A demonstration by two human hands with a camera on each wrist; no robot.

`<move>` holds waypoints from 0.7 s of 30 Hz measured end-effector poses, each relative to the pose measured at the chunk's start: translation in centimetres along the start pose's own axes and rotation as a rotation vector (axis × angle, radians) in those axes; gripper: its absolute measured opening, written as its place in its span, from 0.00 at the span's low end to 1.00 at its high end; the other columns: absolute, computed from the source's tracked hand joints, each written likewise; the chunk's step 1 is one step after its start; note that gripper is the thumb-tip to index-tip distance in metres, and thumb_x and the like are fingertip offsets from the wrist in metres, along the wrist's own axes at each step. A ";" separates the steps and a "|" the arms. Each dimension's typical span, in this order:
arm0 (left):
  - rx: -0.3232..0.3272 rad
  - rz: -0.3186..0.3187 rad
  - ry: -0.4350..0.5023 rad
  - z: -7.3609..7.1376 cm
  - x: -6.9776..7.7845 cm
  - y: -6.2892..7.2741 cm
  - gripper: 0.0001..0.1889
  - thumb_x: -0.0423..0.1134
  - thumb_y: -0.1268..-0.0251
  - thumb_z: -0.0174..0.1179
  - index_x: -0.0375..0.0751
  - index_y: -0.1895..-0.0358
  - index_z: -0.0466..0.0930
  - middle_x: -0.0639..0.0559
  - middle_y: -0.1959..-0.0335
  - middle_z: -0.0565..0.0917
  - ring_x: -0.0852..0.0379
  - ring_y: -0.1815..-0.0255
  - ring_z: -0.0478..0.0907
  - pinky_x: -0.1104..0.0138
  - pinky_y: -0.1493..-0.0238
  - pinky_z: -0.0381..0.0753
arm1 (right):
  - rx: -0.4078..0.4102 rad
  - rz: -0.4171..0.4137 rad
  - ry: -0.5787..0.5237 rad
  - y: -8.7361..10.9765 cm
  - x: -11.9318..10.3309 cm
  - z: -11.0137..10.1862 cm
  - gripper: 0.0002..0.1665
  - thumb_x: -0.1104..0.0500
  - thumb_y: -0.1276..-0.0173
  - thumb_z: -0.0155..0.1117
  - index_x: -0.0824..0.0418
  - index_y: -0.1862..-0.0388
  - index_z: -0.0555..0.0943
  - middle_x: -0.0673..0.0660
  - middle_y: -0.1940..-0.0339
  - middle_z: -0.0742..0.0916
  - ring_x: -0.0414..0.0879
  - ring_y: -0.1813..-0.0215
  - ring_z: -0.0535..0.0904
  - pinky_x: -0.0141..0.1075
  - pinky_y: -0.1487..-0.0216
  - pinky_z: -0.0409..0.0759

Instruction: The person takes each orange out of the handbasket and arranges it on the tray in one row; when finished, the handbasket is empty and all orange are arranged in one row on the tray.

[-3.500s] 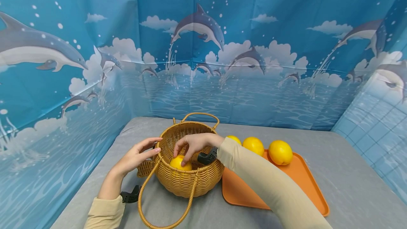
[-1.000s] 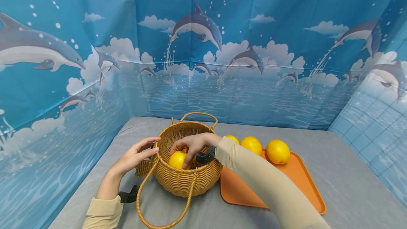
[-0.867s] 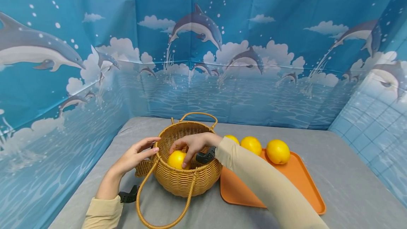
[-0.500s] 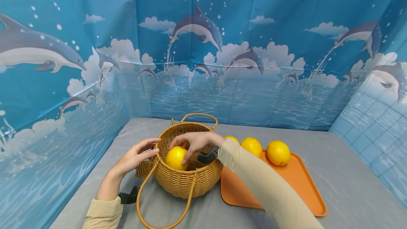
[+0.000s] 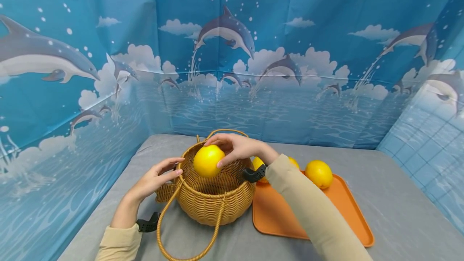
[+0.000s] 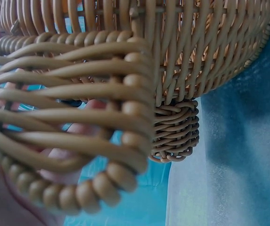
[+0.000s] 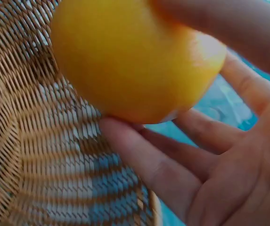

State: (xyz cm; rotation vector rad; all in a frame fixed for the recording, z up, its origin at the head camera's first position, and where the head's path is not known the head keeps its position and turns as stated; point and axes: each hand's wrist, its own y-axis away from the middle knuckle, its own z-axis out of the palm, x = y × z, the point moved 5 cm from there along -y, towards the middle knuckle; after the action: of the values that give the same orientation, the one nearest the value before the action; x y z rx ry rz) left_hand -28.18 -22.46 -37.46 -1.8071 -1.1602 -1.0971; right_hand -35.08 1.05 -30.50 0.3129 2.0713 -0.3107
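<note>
My right hand (image 5: 239, 148) holds a yellow-orange orange (image 5: 208, 161) between thumb and fingers, above the mouth of a round wicker basket (image 5: 214, 208). In the right wrist view the orange (image 7: 130, 61) is apart from the basket's woven inside wall (image 7: 45, 150). Thumb and index finger of my left hand (image 5: 154, 178) are extended and touch the basket's left rim; its other fingers are hidden in the head view. Close up in the left wrist view, a wicker piece (image 6: 78, 113) on the basket's side covers much of that hand.
An orange tray (image 5: 280, 212) lies to the right of the basket, with an orange (image 5: 319, 174) on it and others partly behind my right forearm. One basket handle (image 5: 186, 257) hangs toward me; the other stands at the back. Grey cloth (image 5: 406, 196) covers the table. A dolphin-print curtain surrounds it.
My right hand has lifted the orange from low inside the basket to above its opening, moving slightly right as it rises. The left hand stays at the rim.
</note>
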 end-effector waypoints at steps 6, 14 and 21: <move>-0.008 0.018 0.004 0.1 0.0 0.0 0.25 0.45 0.31 0.55 0.45 0.33 0.66 0.41 0.35 0.66 0.40 0.40 0.65 0.48 0.48 0.72 | 0.212 -0.003 -0.029 4.8 -0.8 -2.3 0.37 0.62 0.40 0.69 0.57 0.33 0.65 0.59 0.36 0.71 0.54 0.46 0.77 0.47 0.49 0.77; -0.001 0.019 -0.012 0.1 0.0 0.0 0.25 0.45 0.31 0.55 0.45 0.33 0.67 0.40 0.35 0.66 0.41 0.40 0.65 0.48 0.48 0.71 | 0.479 -0.010 -0.021 12.7 -0.9 -4.4 0.37 0.65 0.39 0.67 0.59 0.32 0.63 0.61 0.35 0.70 0.55 0.46 0.77 0.45 0.48 0.77; -0.001 0.019 -0.007 0.2 0.2 0.0 0.25 0.45 0.31 0.55 0.43 0.33 0.66 0.38 0.34 0.65 0.41 0.39 0.64 0.46 0.48 0.70 | 0.738 -0.040 -0.013 19.8 -0.3 -4.5 0.36 0.71 0.35 0.59 0.59 0.30 0.61 0.53 0.36 0.73 0.47 0.45 0.77 0.38 0.50 0.78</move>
State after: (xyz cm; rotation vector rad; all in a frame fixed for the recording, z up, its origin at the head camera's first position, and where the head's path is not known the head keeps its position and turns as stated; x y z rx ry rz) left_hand -28.06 -22.26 -37.38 -1.8203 -1.1445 -1.0814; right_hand -31.72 21.09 -29.92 0.7018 1.8815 -1.0990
